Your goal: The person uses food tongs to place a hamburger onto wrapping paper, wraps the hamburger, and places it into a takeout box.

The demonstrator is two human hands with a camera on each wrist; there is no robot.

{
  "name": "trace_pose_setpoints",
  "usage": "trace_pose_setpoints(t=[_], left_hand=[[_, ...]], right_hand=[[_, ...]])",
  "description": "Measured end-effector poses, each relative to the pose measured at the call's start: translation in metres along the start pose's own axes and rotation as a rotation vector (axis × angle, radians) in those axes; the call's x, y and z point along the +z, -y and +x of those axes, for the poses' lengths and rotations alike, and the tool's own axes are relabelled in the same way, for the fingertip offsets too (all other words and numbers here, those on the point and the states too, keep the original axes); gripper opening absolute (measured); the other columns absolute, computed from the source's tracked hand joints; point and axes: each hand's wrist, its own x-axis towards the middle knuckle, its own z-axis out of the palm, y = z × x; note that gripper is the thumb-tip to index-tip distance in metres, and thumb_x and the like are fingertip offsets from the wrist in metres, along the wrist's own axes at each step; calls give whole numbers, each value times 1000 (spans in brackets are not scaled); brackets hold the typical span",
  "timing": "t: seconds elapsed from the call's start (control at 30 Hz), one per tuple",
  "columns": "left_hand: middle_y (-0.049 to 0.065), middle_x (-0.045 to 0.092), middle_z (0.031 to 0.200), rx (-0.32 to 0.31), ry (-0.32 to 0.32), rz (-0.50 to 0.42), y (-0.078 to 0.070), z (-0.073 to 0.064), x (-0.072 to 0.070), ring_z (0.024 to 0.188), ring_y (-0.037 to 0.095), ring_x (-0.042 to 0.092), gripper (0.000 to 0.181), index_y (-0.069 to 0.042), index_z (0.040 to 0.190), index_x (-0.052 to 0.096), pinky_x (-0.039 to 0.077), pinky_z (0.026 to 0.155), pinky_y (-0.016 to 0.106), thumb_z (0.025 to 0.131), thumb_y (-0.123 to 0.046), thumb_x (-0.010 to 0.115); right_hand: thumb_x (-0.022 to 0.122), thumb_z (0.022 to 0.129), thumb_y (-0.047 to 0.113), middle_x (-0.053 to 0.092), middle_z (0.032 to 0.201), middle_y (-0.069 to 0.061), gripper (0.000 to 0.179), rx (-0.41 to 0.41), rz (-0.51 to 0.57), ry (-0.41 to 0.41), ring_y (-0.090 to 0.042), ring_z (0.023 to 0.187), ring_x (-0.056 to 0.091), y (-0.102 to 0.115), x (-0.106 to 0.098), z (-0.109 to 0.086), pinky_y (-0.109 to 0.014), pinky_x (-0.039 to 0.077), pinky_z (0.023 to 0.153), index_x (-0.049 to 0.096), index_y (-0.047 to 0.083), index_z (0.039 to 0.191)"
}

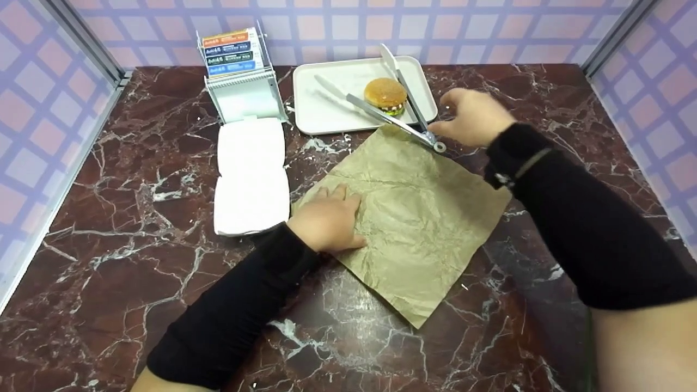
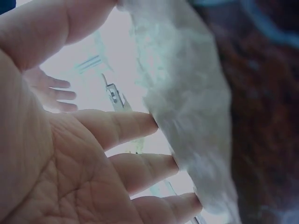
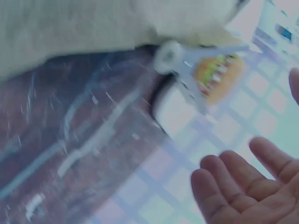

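My left hand (image 1: 329, 220) rests with spread fingers on the left edge of a creased brown paper sheet (image 1: 414, 218). In the left wrist view its fingertips touch the raised paper (image 2: 191, 93). Beside the handle end of metal tongs (image 1: 392, 121), my right hand (image 1: 476, 117) hovers with nothing held. The right wrist view shows the fingers (image 3: 238, 182) relaxed, apart from the tongs. Those tongs lie spread across a white tray (image 1: 321, 117), their ring end over the paper's far corner. Between their arms sits a hamburger (image 1: 384, 91).
An opened white clamshell box (image 1: 251, 196) lies left of the paper. Behind it stands a holder (image 1: 248, 98) with several coloured packets (image 1: 231, 51). Checked walls (image 1: 490, 32) enclose the dark marbled table (image 1: 136, 261), which carries small white scraps.
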Motion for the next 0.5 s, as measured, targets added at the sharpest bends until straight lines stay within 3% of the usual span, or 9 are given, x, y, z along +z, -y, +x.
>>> trace_pose_setpoints(t=[0.23, 0.37, 0.5], left_hand=[[20, 6, 177, -6, 13, -7, 1, 0, -1, 160, 52, 12, 103, -15, 169, 19, 16, 131, 63, 93, -63, 68], [20, 6, 176, -5, 20, -16, 1, 0, -2, 160, 52, 12, 103, -15, 169, 19, 18, 130, 64, 93, -63, 69], [19, 7, 177, -15, 25, -7, 0, 0, -3, 160, 51, 13, 102, -16, 169, 19, 20, 129, 64, 93, -62, 69]], right_hand=[[79, 92, 39, 56, 145, -29, 96, 38, 57, 9, -43, 128, 58, 7, 40, 36, -57, 47, 114, 27, -4, 160], [78, 92, 36, 62, 134, -28, 86, 23, 40, -34, -42, 118, 61, 7, 53, 49, -56, 51, 106, 33, -5, 154], [77, 93, 32, 60, 139, -32, 88, 36, 31, -50, -45, 124, 61, 5, 56, 57, -57, 49, 109, 29, -6, 156]])
